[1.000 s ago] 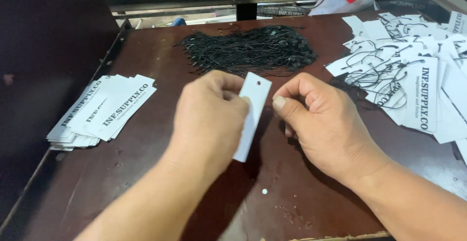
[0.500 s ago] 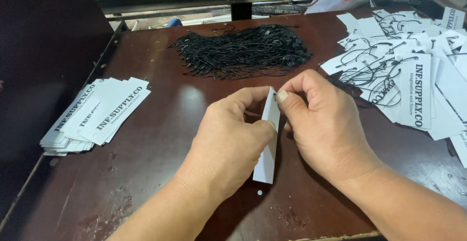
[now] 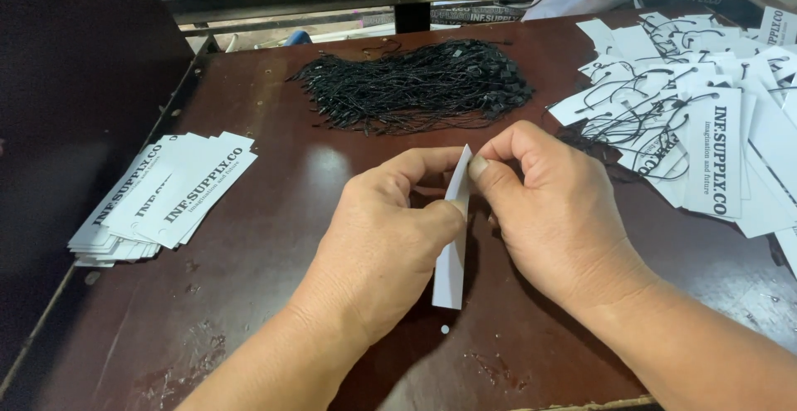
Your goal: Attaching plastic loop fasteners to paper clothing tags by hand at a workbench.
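Both hands had turned the white tag edge-on above the brown table. The left hand pinched its middle, the right hand gripped its top corner, so stringing looked underway, black cords beyond.

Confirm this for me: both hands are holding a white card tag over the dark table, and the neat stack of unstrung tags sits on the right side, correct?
Not quite. The head view shows the neat stack of tags on the left side of the table. The left hand and right hand do hold a white card tag.
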